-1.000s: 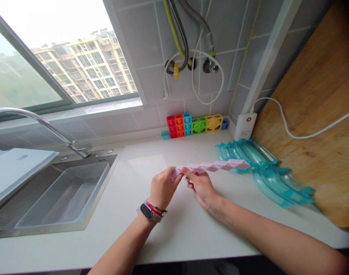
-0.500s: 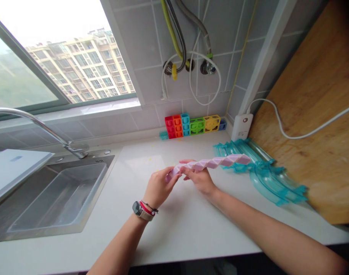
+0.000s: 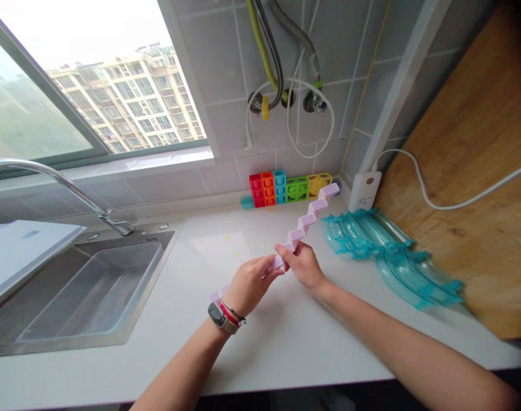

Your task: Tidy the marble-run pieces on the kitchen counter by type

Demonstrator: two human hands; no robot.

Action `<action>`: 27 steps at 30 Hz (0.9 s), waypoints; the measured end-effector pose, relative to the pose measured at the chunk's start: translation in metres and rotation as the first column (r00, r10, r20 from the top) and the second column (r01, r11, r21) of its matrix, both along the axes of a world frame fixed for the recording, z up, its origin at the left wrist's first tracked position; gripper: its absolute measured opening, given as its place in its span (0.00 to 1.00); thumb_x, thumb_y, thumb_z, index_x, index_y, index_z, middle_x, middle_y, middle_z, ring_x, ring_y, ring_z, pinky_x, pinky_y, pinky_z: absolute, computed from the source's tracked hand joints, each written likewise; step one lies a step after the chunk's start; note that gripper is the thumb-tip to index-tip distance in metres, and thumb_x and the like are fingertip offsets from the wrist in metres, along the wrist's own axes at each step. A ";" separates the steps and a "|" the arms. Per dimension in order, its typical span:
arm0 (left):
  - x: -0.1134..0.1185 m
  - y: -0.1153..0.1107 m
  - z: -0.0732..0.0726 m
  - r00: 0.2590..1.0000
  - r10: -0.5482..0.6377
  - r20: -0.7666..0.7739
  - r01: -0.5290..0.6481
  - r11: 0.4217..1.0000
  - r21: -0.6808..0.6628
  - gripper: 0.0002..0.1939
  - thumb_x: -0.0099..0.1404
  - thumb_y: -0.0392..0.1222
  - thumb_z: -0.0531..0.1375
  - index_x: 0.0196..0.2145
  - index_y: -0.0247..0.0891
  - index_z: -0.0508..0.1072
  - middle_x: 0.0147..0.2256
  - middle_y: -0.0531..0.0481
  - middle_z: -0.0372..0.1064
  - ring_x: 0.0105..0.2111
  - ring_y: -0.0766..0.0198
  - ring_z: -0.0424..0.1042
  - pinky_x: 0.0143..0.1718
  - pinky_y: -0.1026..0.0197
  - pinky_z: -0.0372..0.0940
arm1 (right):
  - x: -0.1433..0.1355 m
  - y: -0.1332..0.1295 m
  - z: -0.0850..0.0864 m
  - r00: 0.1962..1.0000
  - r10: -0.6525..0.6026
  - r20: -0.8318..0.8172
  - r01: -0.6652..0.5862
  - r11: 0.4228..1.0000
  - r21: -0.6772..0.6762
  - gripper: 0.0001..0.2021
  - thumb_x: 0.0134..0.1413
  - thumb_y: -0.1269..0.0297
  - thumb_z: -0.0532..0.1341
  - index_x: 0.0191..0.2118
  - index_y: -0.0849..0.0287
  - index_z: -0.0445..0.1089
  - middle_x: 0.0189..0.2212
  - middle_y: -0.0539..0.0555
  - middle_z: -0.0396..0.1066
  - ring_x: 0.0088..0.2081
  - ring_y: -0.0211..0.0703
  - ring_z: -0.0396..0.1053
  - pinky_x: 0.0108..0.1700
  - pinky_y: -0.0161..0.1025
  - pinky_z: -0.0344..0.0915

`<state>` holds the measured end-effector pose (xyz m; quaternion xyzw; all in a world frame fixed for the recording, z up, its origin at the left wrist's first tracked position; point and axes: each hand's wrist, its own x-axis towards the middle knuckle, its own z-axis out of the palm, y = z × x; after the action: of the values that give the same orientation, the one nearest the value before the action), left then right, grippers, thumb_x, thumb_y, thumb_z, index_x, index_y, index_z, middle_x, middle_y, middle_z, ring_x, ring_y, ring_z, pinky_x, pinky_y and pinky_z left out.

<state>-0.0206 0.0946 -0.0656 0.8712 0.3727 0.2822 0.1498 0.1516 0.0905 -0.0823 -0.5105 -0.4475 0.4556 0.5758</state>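
Observation:
A lilac and cream twisty snake puzzle (image 3: 308, 219), made of linked wedge segments, is held above the white counter. Its zigzag length slants up to the far right from my fingers, and a short piece sticks out past the left side of my left hand. My left hand (image 3: 250, 283), with a watch on its wrist, is closed round the middle of the puzzle and hides part of it. Close beside it, my right hand (image 3: 305, 267) pinches the puzzle a few segments further up, thumb on top.
Coloured linking cubes (image 3: 280, 189) stand in a row against the tiled wall. Teal curved track pieces (image 3: 384, 240) lie right, by a wooden board (image 3: 465, 188) and a white power adapter (image 3: 365, 191). A sink (image 3: 168, 242) with a faucet (image 3: 63, 185) is left.
The puzzle has turned from a nearly level twisted bar to a zigzag rising to the far right. Its other end now shows left of my left hand. Both hands still hold it.

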 end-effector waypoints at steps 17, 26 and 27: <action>-0.010 0.010 0.007 0.994 0.105 -0.007 -0.104 0.994 0.031 0.15 0.69 0.52 0.62 0.41 0.37 0.77 0.29 0.50 0.76 0.26 0.66 0.70 0.30 0.64 0.63 | 0.009 0.000 0.013 0.903 0.264 -0.340 -0.348 0.913 -0.212 0.20 0.46 0.47 0.74 0.36 0.57 0.73 0.29 0.48 0.71 0.28 0.35 0.64 0.25 0.30 0.57; -0.007 0.007 0.011 0.996 0.079 0.048 -0.076 0.996 -0.043 0.14 0.69 0.49 0.64 0.45 0.37 0.77 0.30 0.50 0.76 0.27 0.66 0.69 0.32 0.65 0.63 | 0.004 -0.003 0.008 0.882 0.270 -0.386 -0.355 0.920 -0.167 0.19 0.42 0.51 0.76 0.36 0.58 0.77 0.28 0.48 0.69 0.30 0.36 0.62 0.28 0.33 0.55; -0.007 0.007 0.012 0.996 0.085 0.039 -0.083 0.995 -0.051 0.14 0.69 0.49 0.64 0.45 0.37 0.77 0.30 0.51 0.76 0.27 0.66 0.69 0.32 0.64 0.63 | 0.004 -0.002 0.008 0.878 0.264 -0.399 -0.350 0.923 -0.159 0.19 0.42 0.52 0.77 0.35 0.59 0.77 0.27 0.48 0.67 0.29 0.36 0.60 0.27 0.33 0.53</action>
<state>-0.0280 0.1016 -0.0533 0.8449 0.4125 0.2969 0.1670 0.1553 0.0881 -0.0747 -0.3997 -0.3517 0.6774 0.5076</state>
